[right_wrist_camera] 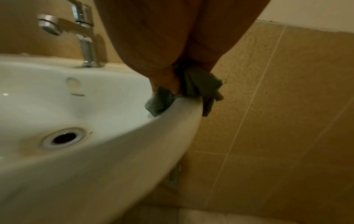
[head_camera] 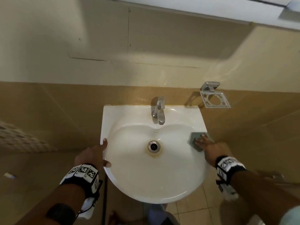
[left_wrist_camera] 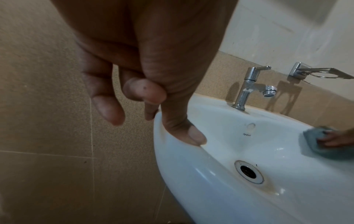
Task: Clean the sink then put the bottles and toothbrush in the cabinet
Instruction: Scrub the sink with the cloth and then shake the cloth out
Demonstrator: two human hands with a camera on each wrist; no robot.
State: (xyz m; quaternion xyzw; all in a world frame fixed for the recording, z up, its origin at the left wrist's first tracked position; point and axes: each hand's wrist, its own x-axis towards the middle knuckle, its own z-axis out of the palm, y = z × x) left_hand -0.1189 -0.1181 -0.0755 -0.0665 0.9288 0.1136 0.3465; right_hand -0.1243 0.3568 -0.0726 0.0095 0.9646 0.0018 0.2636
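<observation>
The white sink [head_camera: 178, 184] hangs on a tan tiled wall, with a stained drain [head_camera: 153, 146] and a chrome faucet [head_camera: 158, 111]. My left hand [head_camera: 100, 151] holds the sink's left rim, with the thumb [left_wrist_camera: 184, 131] inside the basin and the other fingers outside the edge. On the right rim my right hand [head_camera: 203, 141] presses a grey-green cloth [head_camera: 194, 138] with its fingers laid flat. In the right wrist view the cloth [right_wrist_camera: 199, 84] drapes over both sides of the rim. No bottles or toothbrush are in view.
A chrome toothbrush holder [head_camera: 214, 99] is fixed to the wall, right of the faucet, with nothing in it. A white cabinet underside [head_camera: 194, 7] runs along the top. A small white object [head_camera: 9, 175] lies on the floor at the left.
</observation>
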